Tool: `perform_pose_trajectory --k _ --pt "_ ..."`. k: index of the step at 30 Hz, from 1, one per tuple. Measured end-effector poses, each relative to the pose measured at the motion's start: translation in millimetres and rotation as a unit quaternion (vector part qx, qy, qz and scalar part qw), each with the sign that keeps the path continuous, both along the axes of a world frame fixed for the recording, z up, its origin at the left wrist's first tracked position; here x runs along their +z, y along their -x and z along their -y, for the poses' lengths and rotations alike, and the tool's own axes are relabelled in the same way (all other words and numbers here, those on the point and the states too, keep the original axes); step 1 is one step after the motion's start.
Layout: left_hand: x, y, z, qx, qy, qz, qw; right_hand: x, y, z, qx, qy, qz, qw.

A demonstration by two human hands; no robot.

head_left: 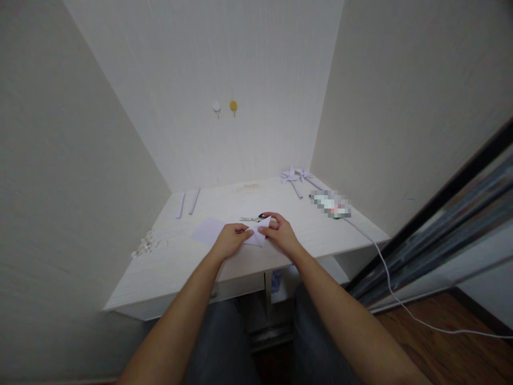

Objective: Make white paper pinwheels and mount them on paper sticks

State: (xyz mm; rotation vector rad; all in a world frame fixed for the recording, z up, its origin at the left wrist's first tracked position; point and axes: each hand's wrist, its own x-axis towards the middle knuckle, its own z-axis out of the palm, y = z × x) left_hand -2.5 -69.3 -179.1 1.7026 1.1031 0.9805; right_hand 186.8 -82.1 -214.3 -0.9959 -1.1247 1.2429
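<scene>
Pale alcove, three cream walls closing on a small white tabletop (172, 267); two wall hooks, one white (216, 107) and one yellow (233, 106), on the back wall.

Both hands meet near the front middle of the tabletop. Left hand (231, 240) lies knuckles up, fingers drawn together and pressing down on the near-left part of a folded white paper (258, 231). Right hand (279, 231) curls over the paper's right side, thumb and forefinger pinching its edge; one corner of the paper stands up as a small point between the two hands. A flat sheet of paper (206, 230) lies just left of the fold, partly under the left hand.

Scissors (251, 218) lie just behind the hands, blades pointing left, apart from both hands. Two rolled paper sticks (187, 202) lie side by side at the back left. Finished paper pinwheels (295, 176) rest at the back right corner. A heap of small white beads or pins (143, 246) sits at the left edge; too small to tell which. A white cable (382, 262) runs off the right edge to the floor.

Judgement: a fold is being set, the left hand as anchor, the right forming the crease. The next move calls for aligning the raised corner before it is pressed flat, the left hand steady so the paper does not slip.
</scene>
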Motion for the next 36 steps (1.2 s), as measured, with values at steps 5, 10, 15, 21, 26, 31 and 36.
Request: perform_pose_trajectory --k 5,10,15,21,26,31,36 --pt "-5.5 -7 3 0.004 0.013 0.019 1.0 -5.8 -2 -5 0.008 0.003 0.001 1.0" --pt "-4.8 -11 6 -0.003 0.015 0.023 1.0 -11.5 -4 -7 0.021 0.005 0.017 1.0" --pt "-4.8 -13 8 -0.016 0.016 0.025 0.999 -15.4 -7 -9 0.023 0.012 0.026 0.999" --pt "-7.4 -11 8 -0.016 0.033 0.026 0.999 -14.2 -7 -10 0.022 0.014 0.004 1.0" --pt "-5.7 -5 9 -0.002 0.048 0.005 0.999 -11.1 -6 -9 -0.006 0.01 -0.037 0.999" --pt "-3.7 11 14 0.015 0.059 -0.014 0.998 -12.3 -7 -11 -0.031 0.013 -0.071 0.997" --pt "-10.7 24 19 0.036 0.058 0.0 0.998 -17.2 -9 -14 -0.013 0.02 -0.056 0.998"
